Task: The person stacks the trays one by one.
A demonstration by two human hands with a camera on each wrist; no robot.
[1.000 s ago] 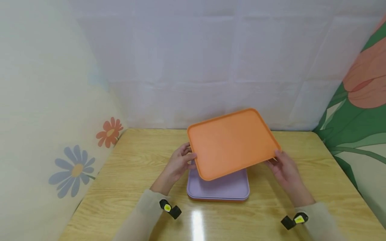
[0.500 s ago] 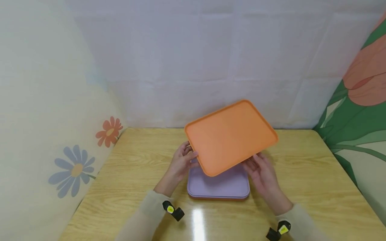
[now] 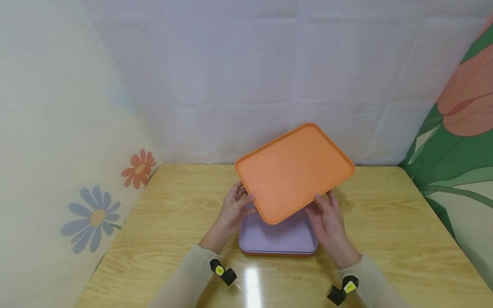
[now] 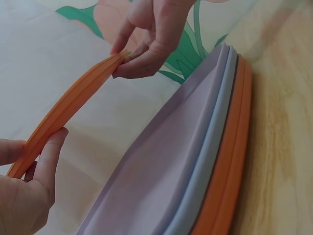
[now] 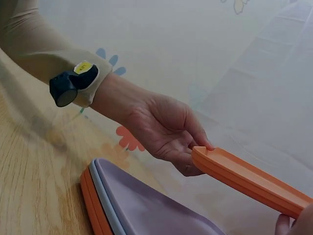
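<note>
An orange rectangular tray (image 3: 294, 173) with a low raised rim is held up and tilted over a stack of trays. My left hand (image 3: 231, 211) pinches its left edge, thumb on the upper side and fingers beneath. Along the near edge, my right hand (image 3: 329, 224) grips the same tray, and the left wrist view shows its thumb and fingers on either side of the rim. The lavender tray (image 3: 277, 237) tops the stack below, its far part hidden by the held tray. Under it, in the left wrist view, lie a light blue tray (image 4: 208, 169) and orange trays (image 4: 234, 166).
The stack rests on a wood-grain table (image 3: 173, 214). A white sheet (image 3: 215, 85) hangs behind the table's back edge. Flower-patterned walls stand left (image 3: 96, 218) and right (image 3: 462, 179). Each sleeve carries a black wrist camera (image 3: 223, 272).
My right hand has moved left, from the tray's right corner to the middle of its near edge. The orange tray has turned anticlockwise and risen slightly; my left hand keeps its hold.
</note>
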